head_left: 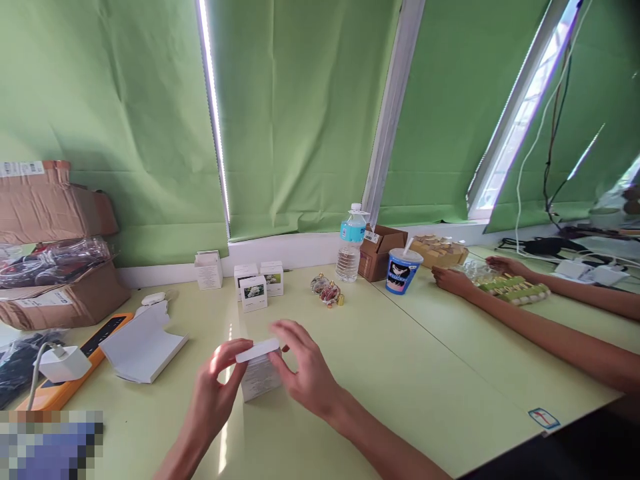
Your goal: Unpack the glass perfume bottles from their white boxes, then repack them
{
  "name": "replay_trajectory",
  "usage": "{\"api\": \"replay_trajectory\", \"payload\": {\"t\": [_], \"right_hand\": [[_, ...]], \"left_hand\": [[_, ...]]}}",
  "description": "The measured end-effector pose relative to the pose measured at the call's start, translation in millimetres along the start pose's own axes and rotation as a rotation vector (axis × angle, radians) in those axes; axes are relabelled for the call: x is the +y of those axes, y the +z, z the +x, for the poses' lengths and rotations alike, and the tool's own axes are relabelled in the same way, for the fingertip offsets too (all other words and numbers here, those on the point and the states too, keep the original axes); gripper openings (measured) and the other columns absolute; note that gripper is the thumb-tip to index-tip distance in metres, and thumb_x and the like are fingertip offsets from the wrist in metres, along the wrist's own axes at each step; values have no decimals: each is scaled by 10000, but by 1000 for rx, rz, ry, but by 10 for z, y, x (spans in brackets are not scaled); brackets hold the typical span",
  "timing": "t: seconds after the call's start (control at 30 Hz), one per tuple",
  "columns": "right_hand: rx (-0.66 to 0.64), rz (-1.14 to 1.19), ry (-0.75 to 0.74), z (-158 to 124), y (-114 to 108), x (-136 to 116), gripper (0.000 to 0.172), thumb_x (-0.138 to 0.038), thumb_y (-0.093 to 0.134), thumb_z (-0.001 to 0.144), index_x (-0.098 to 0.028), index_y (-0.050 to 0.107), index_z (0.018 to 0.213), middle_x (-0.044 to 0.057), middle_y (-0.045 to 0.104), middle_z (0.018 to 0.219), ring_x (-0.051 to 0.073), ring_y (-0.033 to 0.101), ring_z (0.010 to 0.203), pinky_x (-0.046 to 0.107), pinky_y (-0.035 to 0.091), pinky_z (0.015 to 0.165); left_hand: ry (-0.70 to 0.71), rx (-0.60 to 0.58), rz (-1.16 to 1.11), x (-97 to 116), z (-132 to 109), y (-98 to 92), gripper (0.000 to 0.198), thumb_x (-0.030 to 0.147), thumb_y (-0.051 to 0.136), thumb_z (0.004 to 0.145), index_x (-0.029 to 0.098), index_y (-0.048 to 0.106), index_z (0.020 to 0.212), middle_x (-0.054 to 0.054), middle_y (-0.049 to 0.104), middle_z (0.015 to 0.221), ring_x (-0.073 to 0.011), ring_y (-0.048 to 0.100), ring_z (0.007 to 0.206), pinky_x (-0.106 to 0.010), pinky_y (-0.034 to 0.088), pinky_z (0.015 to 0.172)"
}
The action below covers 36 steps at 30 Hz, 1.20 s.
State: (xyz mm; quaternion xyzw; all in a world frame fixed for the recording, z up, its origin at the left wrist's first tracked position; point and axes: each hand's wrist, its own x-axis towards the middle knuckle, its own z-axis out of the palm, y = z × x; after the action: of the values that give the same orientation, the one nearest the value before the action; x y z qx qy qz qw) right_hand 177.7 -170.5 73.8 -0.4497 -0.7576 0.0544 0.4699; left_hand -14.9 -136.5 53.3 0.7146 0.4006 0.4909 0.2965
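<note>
A small white carton (pixel 262 378) with fine print on its near side stands on the table in front of me, its white top flap (pixel 257 350) tilted up. My left hand (pixel 220 373) pinches the flap's left end between thumb and fingers. At the other side, my right hand (pixel 305 370) has its thumb against the carton's upper right corner; its raised index finger is slightly blurred. Beyond the hands stand several similar white cartons (pixel 254 294) with flower pictures, and to their right lie small ornate glass bottles (pixel 330 293) with gold parts.
A water bottle (pixel 349 250), a blue cup with a straw (pixel 401 271) and a brown box (pixel 383 250) stand at the back. On the left are white paper (pixel 145 347), an orange power strip (pixel 107 333) and stacked cardboard boxes (pixel 55 207). Another person's arms (pixel 530 320) reach in from the right.
</note>
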Motion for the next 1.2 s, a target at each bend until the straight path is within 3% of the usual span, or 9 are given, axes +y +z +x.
{"api": "replay_trajectory", "payload": {"t": [0.07,0.2,0.5,0.6,0.67,0.73,0.87,1.0,1.2], "right_hand": [[-77,19,-47,-5,-28,37,365,-300,534,919,-276,552,1283,65,612,1182,203,582,1049,342,534,866],[-63,23,-52,-13,-14,95,304,-303,473,960,-270,598,1235,44,661,1113,165,629,956,298,539,828],[-218,-248,-50,-71,-141,14,392,-413,455,951,-289,556,1309,100,524,1361,251,545,1164,358,532,834],[-278,-384,32,-92,-154,-125,504,-494,411,951,-281,433,1407,129,602,1239,293,577,1077,394,527,753],[-310,-372,101,-88,-120,-223,570,-513,410,944,-256,357,1450,129,647,1134,291,600,1012,401,516,755],[-337,-343,154,-75,-85,-310,646,-537,483,902,-240,336,1456,132,647,1114,300,605,993,411,503,778],[-399,-317,155,-44,-100,-372,671,-428,624,831,-240,370,1423,119,640,1078,297,602,958,387,492,762],[-398,-303,27,95,-177,-85,534,-43,488,817,-266,490,1302,78,635,1067,232,575,1003,320,464,808],[-340,-440,149,732,-135,807,447,-101,524,851,-191,514,1288,94,595,1157,222,575,1037,305,447,862]], "left_hand": [[128,-55,151,-6,7,-71,233,370,514,901,291,662,1063,-53,614,1244,-226,608,1102,-374,540,895],[164,-186,213,37,-21,-172,396,353,481,921,348,504,1317,-32,510,1397,-224,544,1214,-364,545,922],[398,-123,451,-80,-60,-93,419,306,553,897,381,518,1308,-7,534,1384,-210,603,1152,-343,549,918],[419,-45,504,-23,-163,-77,480,294,546,895,369,462,1361,-34,497,1417,-224,614,1133,-339,555,889],[373,-100,448,51,-240,-92,454,325,516,901,353,484,1353,-42,490,1423,-245,578,1185,-349,536,920],[290,-168,306,122,-293,-124,379,381,421,930,336,583,1270,-43,567,1349,-249,582,1177,-358,519,945],[68,-102,-15,205,-266,-185,514,497,273,942,251,697,1096,-42,733,734,-210,695,747,-357,574,783],[-144,61,50,171,-146,-215,398,530,476,871,219,699,978,-33,724,773,-169,645,578,-275,559,565],[35,-189,437,-78,-152,-110,285,447,444,915,265,663,902,-10,706,794,-150,637,591,-235,486,535]]}}
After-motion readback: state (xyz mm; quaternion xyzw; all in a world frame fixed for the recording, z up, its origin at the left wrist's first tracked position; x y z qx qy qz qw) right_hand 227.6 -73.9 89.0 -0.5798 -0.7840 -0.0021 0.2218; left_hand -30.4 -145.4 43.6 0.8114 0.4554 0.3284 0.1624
